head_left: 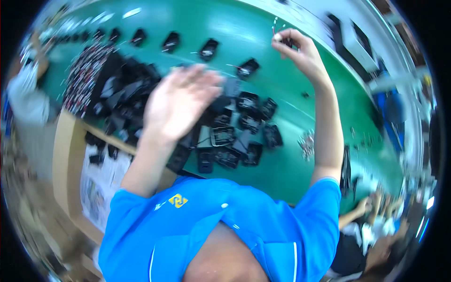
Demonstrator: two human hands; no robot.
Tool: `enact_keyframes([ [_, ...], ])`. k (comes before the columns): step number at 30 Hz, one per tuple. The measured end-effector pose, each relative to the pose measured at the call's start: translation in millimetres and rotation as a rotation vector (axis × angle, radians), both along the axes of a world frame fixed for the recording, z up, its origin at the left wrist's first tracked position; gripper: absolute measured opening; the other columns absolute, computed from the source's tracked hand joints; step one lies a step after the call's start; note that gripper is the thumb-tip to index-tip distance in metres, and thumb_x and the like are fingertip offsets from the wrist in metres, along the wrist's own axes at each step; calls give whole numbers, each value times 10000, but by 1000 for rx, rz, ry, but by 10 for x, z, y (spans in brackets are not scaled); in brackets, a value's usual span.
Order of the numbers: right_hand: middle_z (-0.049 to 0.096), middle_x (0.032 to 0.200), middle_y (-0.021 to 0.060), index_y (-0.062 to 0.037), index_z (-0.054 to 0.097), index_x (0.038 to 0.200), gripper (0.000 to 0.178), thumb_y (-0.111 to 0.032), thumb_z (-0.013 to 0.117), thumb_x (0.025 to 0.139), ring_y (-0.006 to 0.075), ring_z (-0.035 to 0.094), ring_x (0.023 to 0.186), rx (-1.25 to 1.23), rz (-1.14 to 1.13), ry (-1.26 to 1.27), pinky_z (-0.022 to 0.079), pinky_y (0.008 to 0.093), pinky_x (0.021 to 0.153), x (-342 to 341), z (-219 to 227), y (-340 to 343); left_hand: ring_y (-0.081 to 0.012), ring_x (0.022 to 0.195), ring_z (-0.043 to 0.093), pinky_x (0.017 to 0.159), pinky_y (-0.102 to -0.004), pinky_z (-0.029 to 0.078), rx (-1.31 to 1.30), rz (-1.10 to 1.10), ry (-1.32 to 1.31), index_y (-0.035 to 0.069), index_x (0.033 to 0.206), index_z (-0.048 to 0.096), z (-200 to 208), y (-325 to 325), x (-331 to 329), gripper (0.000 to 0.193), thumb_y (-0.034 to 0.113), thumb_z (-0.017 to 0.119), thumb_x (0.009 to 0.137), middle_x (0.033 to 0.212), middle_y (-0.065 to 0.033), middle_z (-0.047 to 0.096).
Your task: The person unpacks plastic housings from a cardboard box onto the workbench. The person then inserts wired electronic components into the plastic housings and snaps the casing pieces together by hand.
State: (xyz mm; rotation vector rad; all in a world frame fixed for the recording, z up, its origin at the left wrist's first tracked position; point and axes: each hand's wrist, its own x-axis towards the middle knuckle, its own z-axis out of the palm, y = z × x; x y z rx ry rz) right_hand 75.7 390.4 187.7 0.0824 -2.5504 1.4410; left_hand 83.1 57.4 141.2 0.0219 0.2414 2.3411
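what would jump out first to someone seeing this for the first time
The blurred left hand, raised open over a heap of black plastic parts at the middle of the green table. Next, the right hand at the upper right, its fingers pinching a small part with thin wires. The person's blue shirt fills the bottom of the picture.

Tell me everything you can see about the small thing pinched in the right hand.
The right hand is raised over the green table, pinching a small part between thumb and fingertips. The part looks dark, with thin wires, one reddish, sticking up from it. Most of it is hidden by the fingers, so its shape and material cannot be told. It touches nothing but the hand and is clear of the table.
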Motion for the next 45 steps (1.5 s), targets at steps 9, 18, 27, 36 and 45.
enact_keyframes([
  [9,534,1333,125,-92,676,1170,340,-170,764,851,266,568,1145,460,684,234,518,375,939,94,113,-1833,-244,910,630,714,-288,545,43,276,-208,-23,1114,630,-105,-384,12,299,220,482,1022,1024,-153,654],
  [18,505,1419,124,-119,605,1353,545,-213,784,847,276,557,1207,261,483,77,492,384,973,305,310,-1656,-230,942,667,766,-320,559,-894,1458,502,9,1200,630,108,-2149,-1198,255,147,555,999,1097,-141,680],
  [27,563,1374,126,-58,591,1357,536,-78,713,836,253,587,1169,54,101,-53,484,362,946,1018,18,-903,-247,1367,491,1122,-393,402,-2073,1097,1277,126,1486,488,-405,-2981,-1553,513,236,579,994,1529,-156,467],
  [36,591,1364,169,-30,532,1413,449,-175,571,990,271,588,1191,7,-138,31,482,369,987,1544,-126,-492,-328,1329,485,1131,-448,326,-2448,477,783,17,1402,509,-733,-3476,-1419,531,386,500,1020,1449,-147,513],
  [45,606,1344,166,-28,540,1408,413,-218,527,1042,250,595,1180,1,-358,26,485,363,986,1622,-223,-305,-448,1265,384,1098,-539,335,-2709,860,37,43,1427,454,-1981,-3877,184,781,557,657,875,1400,-278,355],
])
